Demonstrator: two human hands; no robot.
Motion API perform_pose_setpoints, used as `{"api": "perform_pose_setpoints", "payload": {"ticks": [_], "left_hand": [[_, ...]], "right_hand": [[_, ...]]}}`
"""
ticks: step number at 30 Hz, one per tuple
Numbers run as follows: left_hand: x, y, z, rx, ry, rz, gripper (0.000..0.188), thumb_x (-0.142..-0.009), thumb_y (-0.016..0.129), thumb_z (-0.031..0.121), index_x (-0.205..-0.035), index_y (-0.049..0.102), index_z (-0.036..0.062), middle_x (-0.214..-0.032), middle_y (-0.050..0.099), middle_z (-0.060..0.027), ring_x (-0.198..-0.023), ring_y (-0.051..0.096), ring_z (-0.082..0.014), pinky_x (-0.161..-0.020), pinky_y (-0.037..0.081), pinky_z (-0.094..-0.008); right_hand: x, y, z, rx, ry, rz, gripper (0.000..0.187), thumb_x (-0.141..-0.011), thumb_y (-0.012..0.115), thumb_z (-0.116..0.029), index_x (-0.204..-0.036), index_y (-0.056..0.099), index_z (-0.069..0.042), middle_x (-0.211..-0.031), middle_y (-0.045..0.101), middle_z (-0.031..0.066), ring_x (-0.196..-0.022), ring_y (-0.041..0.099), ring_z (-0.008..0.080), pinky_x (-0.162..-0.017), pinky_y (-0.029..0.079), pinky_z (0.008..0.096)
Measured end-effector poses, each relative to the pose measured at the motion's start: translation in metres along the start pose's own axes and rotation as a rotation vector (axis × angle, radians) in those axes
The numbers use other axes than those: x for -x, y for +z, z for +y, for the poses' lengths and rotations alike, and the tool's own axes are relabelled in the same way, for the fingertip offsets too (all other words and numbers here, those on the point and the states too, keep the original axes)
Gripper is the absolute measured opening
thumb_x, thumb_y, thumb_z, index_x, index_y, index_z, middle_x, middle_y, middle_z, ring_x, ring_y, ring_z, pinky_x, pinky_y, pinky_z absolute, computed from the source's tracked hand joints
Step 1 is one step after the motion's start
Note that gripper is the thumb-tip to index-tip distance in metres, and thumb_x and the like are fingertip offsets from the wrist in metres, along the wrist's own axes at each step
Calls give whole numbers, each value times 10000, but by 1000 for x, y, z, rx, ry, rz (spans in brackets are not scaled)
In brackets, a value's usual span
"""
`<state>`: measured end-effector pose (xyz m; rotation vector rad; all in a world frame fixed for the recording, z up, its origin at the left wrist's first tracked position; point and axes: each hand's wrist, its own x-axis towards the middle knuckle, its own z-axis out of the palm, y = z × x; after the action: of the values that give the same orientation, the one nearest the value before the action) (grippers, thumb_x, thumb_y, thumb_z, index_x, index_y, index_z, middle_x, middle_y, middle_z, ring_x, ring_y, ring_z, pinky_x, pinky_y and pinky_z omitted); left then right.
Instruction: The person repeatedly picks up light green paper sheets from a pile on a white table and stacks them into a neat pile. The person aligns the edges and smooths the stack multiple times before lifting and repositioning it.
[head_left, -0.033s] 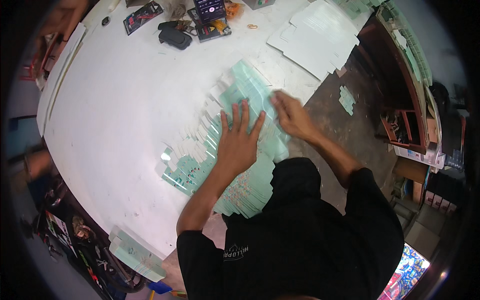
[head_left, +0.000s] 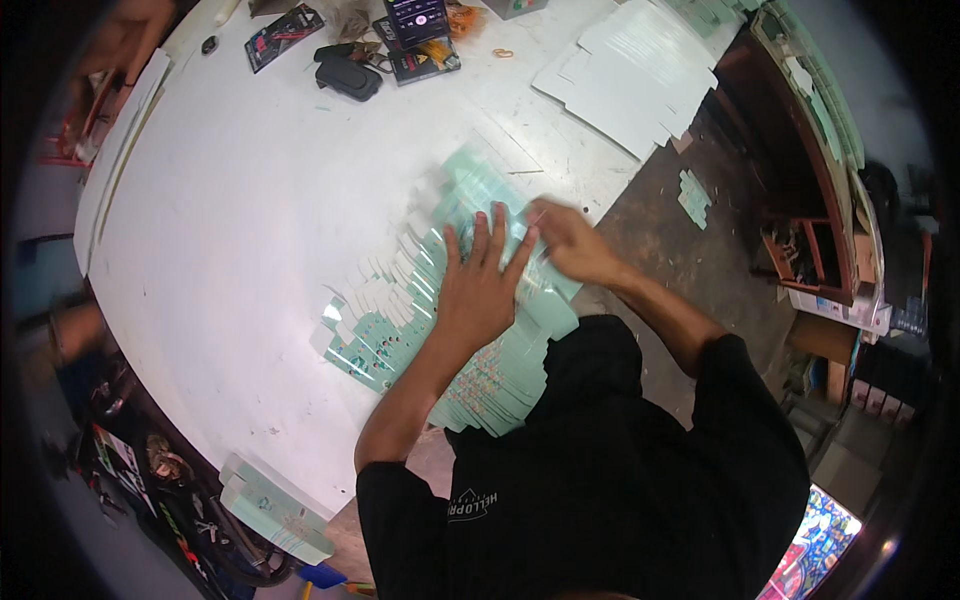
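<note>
A fanned stack of mint-green printed card sheets (head_left: 375, 345) lies at the near edge of the white table, some overhanging it. The sheets have stepped, die-cut outlines and small coloured patterns. My left hand (head_left: 478, 290) rests flat on the stack with its fingers spread. Beside it, my right hand (head_left: 572, 245) is closed at the right edge of the top green sheet (head_left: 472, 178), its fingertips partly hidden and smeared by motion. That sheet is blurred at its far end, and its near right side curls up next to my black shirt.
White cut sheets (head_left: 625, 80) are piled at the table's far right. A black pouch (head_left: 348, 76), a phone (head_left: 418, 22) and small packages lie at the back. More green card (head_left: 270, 505) sits at the near left corner. A green scrap (head_left: 693, 200) lies on the floor.
My right hand has shifted slightly left and nearer. The far end of the top green sheet has come toward me. My left hand stays almost in place.
</note>
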<state>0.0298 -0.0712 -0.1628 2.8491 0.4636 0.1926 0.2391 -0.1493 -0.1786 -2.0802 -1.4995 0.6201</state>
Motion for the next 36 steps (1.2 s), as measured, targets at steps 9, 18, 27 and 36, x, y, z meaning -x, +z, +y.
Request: {"api": "perform_pose_setpoints", "payload": {"ticks": [9,18,27,36], "left_hand": [[-7,-2,-12,183,71,-145,974,-938,616,694,-1593,415,2,-1681,341,-249,-1587,254,-432,-1287,131,-634],[-10,12,-9,270,-45,-8,626,-1011,585,230,-1597,447,59,-1598,467,-271,-1473,439,-461,-1247,253,-609],[-13,8,-11,28,75,-40,812,-816,695,124,-1582,448,11,-1679,348,-255,-1584,295,-408,-1282,148,-662],[-18,-1,-13,258,-8,-75,794,-930,704,467,-1525,503,-19,-1641,422,-227,-1563,328,-391,-1289,154,-615]], "right_hand": [[-36,-82,118,564,-87,556,437,-1021,628,-140,-1451,578,-83,-997,750,220,-884,750,367,-814,592,470],[-16,-31,26,446,-245,312,436,-985,693,-212,-1356,631,8,-991,626,238,-825,602,417,-799,516,516],[-3,-5,-3,-62,122,-166,218,-974,570,-60,-1151,670,19,-934,716,279,-848,704,458,-778,564,544],[-28,-74,89,27,88,438,498,-1006,692,-111,-1486,564,-144,-1030,770,204,-885,772,352,-752,598,421]]}}
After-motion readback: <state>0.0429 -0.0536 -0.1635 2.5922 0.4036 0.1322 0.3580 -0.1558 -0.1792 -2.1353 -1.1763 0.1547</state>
